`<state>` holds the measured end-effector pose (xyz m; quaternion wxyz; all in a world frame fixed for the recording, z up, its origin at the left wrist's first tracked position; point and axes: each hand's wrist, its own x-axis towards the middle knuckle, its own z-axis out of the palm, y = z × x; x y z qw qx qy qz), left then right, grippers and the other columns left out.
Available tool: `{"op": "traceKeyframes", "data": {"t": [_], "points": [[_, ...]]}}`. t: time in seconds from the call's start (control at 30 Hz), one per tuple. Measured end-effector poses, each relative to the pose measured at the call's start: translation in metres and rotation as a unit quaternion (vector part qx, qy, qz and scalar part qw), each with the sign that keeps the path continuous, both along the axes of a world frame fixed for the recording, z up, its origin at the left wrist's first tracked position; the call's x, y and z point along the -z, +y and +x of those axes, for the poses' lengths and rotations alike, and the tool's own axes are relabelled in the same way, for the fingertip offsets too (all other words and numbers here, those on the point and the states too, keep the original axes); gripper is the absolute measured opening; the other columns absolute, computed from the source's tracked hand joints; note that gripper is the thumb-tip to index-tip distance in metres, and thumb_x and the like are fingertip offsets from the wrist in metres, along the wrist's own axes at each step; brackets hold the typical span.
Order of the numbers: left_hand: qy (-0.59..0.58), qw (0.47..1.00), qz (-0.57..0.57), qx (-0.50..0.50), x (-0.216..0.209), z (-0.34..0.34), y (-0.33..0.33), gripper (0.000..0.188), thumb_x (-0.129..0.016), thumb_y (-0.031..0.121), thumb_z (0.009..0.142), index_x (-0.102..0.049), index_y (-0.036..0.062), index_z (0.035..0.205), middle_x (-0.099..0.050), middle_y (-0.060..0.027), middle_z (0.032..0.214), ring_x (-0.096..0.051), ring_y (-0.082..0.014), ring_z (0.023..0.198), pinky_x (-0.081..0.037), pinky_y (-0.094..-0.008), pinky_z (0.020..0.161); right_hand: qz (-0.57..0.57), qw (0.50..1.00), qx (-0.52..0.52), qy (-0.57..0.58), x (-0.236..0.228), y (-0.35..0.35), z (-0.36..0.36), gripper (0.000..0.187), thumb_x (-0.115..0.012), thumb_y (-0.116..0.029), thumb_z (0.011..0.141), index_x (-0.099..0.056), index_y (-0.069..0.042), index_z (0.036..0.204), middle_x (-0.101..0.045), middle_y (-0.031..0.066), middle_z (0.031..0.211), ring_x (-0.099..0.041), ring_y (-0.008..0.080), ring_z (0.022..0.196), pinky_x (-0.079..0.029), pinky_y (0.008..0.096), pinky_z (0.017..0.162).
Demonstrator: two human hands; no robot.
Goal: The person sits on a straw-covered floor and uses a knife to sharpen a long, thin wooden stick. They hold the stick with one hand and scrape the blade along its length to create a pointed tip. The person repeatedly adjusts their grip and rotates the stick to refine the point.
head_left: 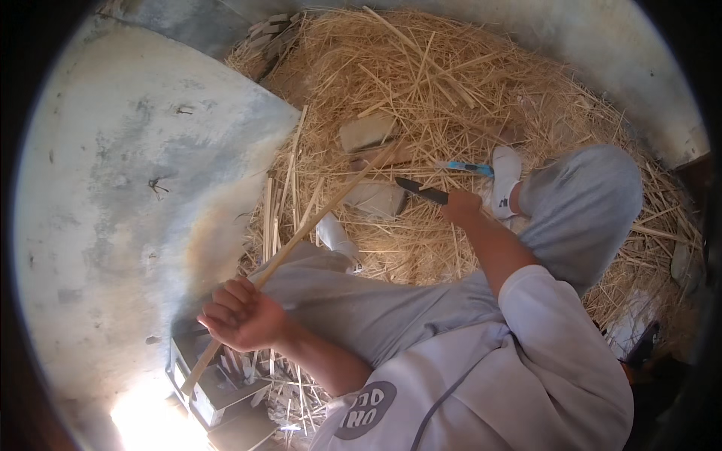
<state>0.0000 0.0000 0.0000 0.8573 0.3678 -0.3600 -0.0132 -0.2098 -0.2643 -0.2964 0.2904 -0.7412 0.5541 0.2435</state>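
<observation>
My left hand (244,314) is closed around a long, thin pale strip of wood or bamboo (322,213). The strip slants from beside the wall at lower left up toward the flat blocks on the floor. My right hand (461,207) grips a knife (423,191) by its handle, which the fingers hide. Its dark blade points left, toward the strip, with a gap between them. Just beyond the knife, a slim blue tool (468,167) lies beside my right foot (505,179).
Loose straw-coloured shavings and strips (421,68) cover much of the floor. Flat stone or brick blocks (368,134) lie between my feet. A stained pale wall (143,195) stands close on the left. A dark open box (207,402) with offcuts sits at lower left.
</observation>
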Motion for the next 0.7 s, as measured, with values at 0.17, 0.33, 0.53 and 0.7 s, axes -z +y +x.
{"op": "traceKeyframes", "data": {"t": [0.17, 0.33, 0.53, 0.7], "points": [[0.078, 0.996, -0.034, -0.026, -0.008, -0.003, -0.011, 0.053, -0.036, 0.049, 0.106, -0.023, 0.0185, 0.065, -0.014, 0.0049, 0.056, -0.011, -0.0102, 0.051, -0.013, -0.0286, 0.049, -0.27, 0.959, 0.047, -0.072, 0.023, -0.034, -0.03, 0.037, -0.065, -0.031, 0.089, -0.067, -0.004, 0.114, -0.065, 0.0168, 0.12, -0.065, 0.0309, 0.11, -0.055, 0.0439, 0.082], [0.044, 0.993, -0.113, -0.003, -0.005, -0.003, -0.006, 0.053, -0.031, 0.05, 0.107, -0.024, 0.0199, 0.064, -0.013, 0.0061, 0.053, -0.011, -0.0084, 0.047, -0.011, -0.0274, 0.045, -0.195, 0.978, -0.071, 0.005, 0.09, -0.097, -0.052, 0.031, -0.061, -0.023, 0.091, -0.064, -0.007, 0.117, -0.066, 0.0151, 0.119, -0.064, 0.032, 0.113, -0.053, 0.0445, 0.091], [0.04, 0.979, -0.195, -0.037, -0.032, -0.012, 0.027, 0.053, -0.029, 0.051, 0.107, -0.026, 0.0195, 0.065, -0.017, 0.0054, 0.052, -0.013, -0.0079, 0.045, -0.01, -0.0266, 0.043, -0.109, 0.988, -0.033, -0.105, 0.014, -0.058, 0.005, 0.031, -0.06, -0.024, 0.093, -0.064, -0.004, 0.117, -0.068, 0.0196, 0.111, -0.067, 0.0352, 0.105, -0.053, 0.0498, 0.09], [0.115, 0.956, -0.269, -0.031, -0.035, -0.016, 0.013, 0.053, -0.032, 0.052, 0.106, -0.026, 0.0186, 0.066, -0.019, 0.0041, 0.053, -0.013, -0.0083, 0.045, -0.011, -0.0267, 0.046, -0.079, 0.946, 0.127, -0.288, -0.038, -0.133, -0.009, 0.038, -0.061, -0.03, 0.093, -0.063, -0.003, 0.119, -0.068, 0.0196, 0.108, -0.069, 0.031, 0.096, -0.057, 0.0437, 0.08]]}}
